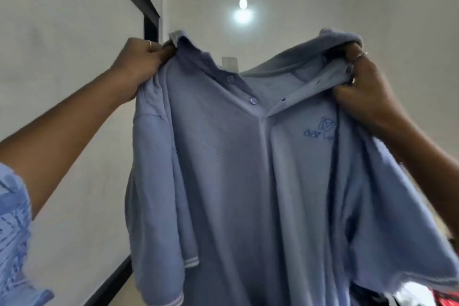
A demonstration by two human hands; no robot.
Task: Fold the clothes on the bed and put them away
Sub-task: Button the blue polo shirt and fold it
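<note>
A light blue polo shirt (248,181) hangs in the air in front of me, front side toward me, its buttons undone and a small logo on the chest. My left hand (139,62) grips its left shoulder near the collar. My right hand (365,84) grips the other shoulder, fingers curled into the bunched collar. Both arms are raised and spread, so the shirt hangs full length with its short sleeves dangling. The bed is hidden behind the shirt.
A black metal frame (149,20) runs along the white wall on the left. A ceiling lamp (243,4) shines above the shirt. Some dark, white and red cloth (409,295) peeks out at the bottom right.
</note>
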